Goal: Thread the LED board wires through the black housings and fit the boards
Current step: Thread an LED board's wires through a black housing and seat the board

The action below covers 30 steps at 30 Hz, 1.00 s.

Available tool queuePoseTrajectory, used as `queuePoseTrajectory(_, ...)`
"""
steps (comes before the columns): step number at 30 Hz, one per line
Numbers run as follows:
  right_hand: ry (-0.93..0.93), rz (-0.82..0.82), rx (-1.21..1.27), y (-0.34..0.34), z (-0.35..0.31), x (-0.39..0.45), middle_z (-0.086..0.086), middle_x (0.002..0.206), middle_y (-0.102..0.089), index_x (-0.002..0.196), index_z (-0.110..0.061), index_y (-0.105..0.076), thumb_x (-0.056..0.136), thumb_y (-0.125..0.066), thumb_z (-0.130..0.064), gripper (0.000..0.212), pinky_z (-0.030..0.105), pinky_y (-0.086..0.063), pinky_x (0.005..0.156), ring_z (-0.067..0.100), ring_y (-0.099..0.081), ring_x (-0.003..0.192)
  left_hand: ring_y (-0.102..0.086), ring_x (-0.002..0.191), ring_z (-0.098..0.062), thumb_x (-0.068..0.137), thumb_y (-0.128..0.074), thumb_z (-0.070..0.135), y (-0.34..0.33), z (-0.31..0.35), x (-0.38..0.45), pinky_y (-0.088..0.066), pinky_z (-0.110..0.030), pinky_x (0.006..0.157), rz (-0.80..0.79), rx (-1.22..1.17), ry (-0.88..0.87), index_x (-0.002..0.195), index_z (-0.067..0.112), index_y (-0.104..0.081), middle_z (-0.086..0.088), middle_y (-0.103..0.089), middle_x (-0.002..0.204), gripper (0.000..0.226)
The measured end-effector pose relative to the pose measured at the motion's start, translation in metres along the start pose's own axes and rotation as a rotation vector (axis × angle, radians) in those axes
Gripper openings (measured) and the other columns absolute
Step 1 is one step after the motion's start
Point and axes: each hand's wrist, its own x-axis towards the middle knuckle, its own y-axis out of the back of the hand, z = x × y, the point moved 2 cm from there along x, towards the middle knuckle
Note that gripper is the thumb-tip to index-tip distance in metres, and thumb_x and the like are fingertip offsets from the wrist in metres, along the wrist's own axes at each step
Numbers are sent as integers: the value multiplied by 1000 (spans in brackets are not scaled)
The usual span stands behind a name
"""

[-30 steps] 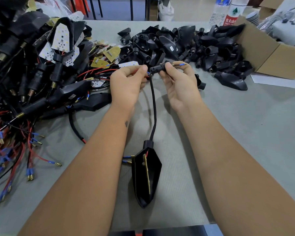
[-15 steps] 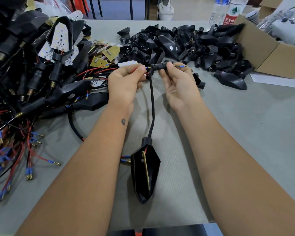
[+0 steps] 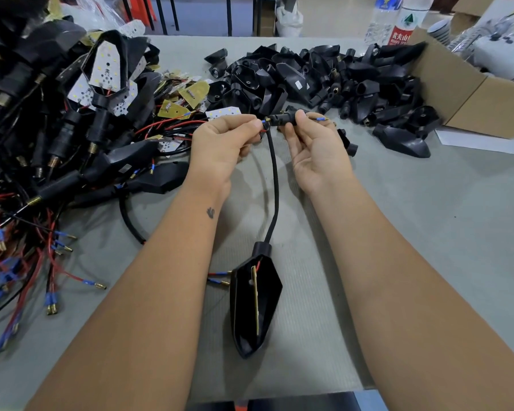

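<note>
My left hand [image 3: 220,143] pinches the end of a black sleeved cable [image 3: 275,185] where blue-tipped wires show. My right hand [image 3: 315,143] pinches a small black stem housing [image 3: 282,117] over that cable end; a wire with a blue terminal [image 3: 318,117] sticks out of its right side. The cable runs down to a black pointed housing [image 3: 254,301] lying on the table near me, with an LED board edge-on inside it. Two terminal ends [image 3: 220,278] poke out at its left.
A heap of finished units and red, black and blue wires [image 3: 42,173] fills the left. Loose LED boards [image 3: 190,93] lie behind my left hand. A pile of empty black housings [image 3: 324,78] spreads at the back, a cardboard box [image 3: 472,93] at right, bottles [image 3: 398,22] behind.
Both hands have shifted slightly away from me with the stem housing. The cable and the pointed housing have slid a little farther along the table.
</note>
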Motion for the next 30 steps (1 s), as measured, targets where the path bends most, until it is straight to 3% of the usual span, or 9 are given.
queuePoseTrajectory(14, 32, -89, -120, 0, 1, 2, 8, 79, -60, 81, -9, -50, 90, -58, 9, 21, 21, -57, 66, 16, -63, 72, -57, 55, -4, 84, -71, 3, 0, -2, 0, -47, -16, 58, 119, 47, -40, 74, 15, -68, 1, -65, 64, 16)
queuePoseTrajectory(18, 106, -82, -227, 0, 0, 2, 10, 82, -61, 83, -10, -49, 89, -61, 8, 22, 21, -55, 64, 19, -64, 71, -57, 59, -5, 85, -72, 5, 1, -4, 1, -51, -23, 69, 137, 139, -111, 76, 15, -70, 2, -66, 66, 13)
queuePoseTrajectory(22, 112, -85, -211, 1, -1, 1, 9, 77, -63, 83, -10, -48, 89, -61, 7, 23, 21, -55, 62, 17, -64, 65, -56, 65, -5, 90, -68, 13, -1, -8, 3, -51, -32, 80, 88, 270, -141, 82, 20, -70, 5, -65, 72, 11)
queuePoseTrajectory(30, 123, -144, -203, -1, -4, 0, 6, 68, -61, 85, -10, -47, 90, -56, 12, 24, 26, -57, 69, 20, -60, 70, -54, 71, -14, 95, -62, 17, 0, -5, 5, -49, -29, 70, -12, 377, -146, 80, 25, -69, 0, -63, 72, 18)
